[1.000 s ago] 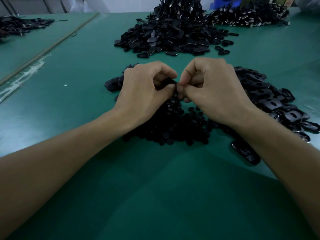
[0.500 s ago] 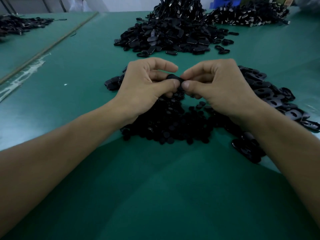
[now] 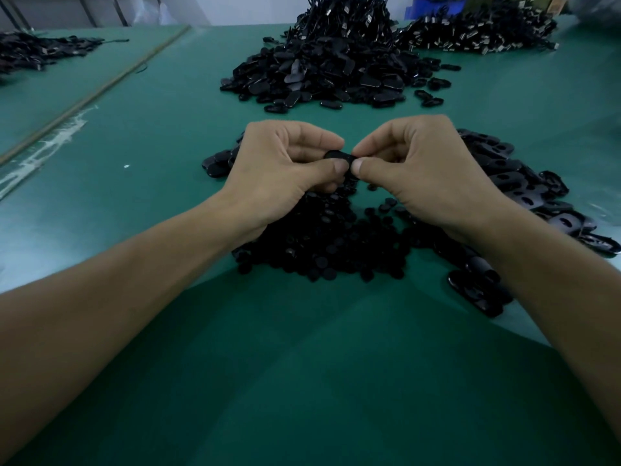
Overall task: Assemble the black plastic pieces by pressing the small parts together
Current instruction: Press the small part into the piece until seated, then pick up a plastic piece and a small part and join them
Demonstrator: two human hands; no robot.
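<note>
Over the middle of the green table [image 3: 302,364], I see both hands meeting just above a heap of small round parts [image 3: 322,247]. The left hand [image 3: 279,169] pinches a black plastic piece [image 3: 337,155] between thumb and forefinger, with its other fingers curled under. The right hand [image 3: 423,169] pinches the same piece from the other side, and the two thumb tips nearly touch. The piece is mostly hidden between the fingers, so I cannot tell how its parts are seated. Slotted black plates [image 3: 524,183] lie spread behind and beside the right hand, some near that wrist. Farther back rises a larger mound of black pieces [image 3: 322,68]. Another pile [image 3: 477,31] lies at the far right.
</note>
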